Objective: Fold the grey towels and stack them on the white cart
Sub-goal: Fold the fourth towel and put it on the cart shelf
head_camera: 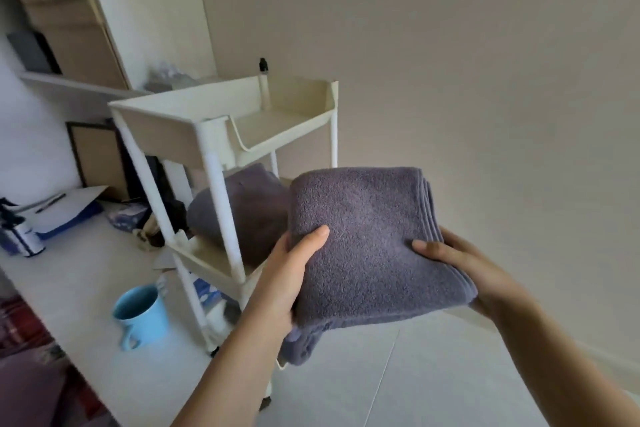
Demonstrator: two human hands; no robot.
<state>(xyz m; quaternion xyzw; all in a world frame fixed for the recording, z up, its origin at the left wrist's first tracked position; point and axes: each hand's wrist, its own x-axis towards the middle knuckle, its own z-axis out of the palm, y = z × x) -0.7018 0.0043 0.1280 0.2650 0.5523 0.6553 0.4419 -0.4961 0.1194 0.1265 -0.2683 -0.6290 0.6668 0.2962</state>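
Observation:
I hold a folded grey towel [367, 239] in the air at the centre of the view, just right of the white cart [221, 135]. My left hand [284, 277] grips its left edge, thumb on top and fingers beneath. My right hand [464, 263] grips its right edge the same way. A second folded grey towel [242, 208] lies on the cart's middle shelf, partly hidden behind the held towel and a cart post. The cart's top tray holds no towel.
A white table [79, 288] at the left carries a light blue mug [142, 312], a spray bottle [20, 232], papers and a tissue pack. Shelves with cardboard boxes [65, 10] stand behind. A beige wall fills the right; pale floor tiles lie below.

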